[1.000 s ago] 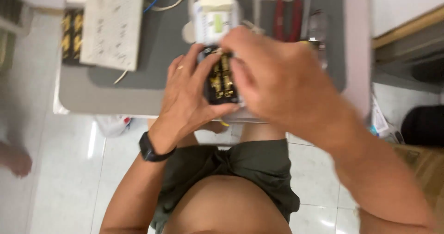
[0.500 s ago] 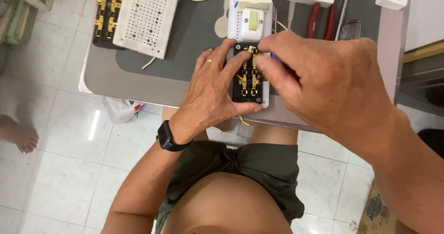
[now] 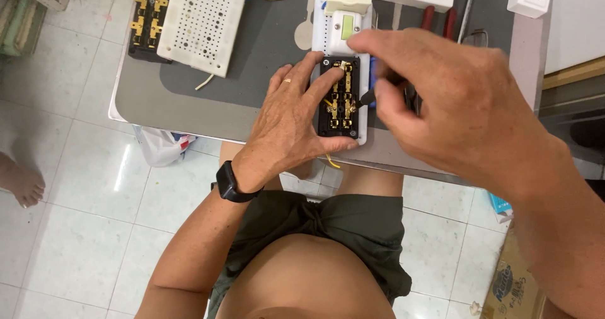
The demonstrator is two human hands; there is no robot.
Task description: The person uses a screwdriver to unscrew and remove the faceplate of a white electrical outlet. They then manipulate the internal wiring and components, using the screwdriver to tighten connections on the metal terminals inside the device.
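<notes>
Left hand (image 3: 287, 127) grip closed around black socket module (image 3: 340, 98) on white plate, right hand (image 3: 441, 98) pinching dark tool just right, near surface (image 3: 189, 108) front edge, pegboard (image 3: 201, 20) well apart left.

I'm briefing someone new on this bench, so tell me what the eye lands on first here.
First come the two hands at the near edge of the grey table: the left hand steadies a black socket insert with brass contacts, while the right hand holds a dark tool against its right side. Next, a white perforated board lies at the table's far left, beside a second black insert.
</notes>
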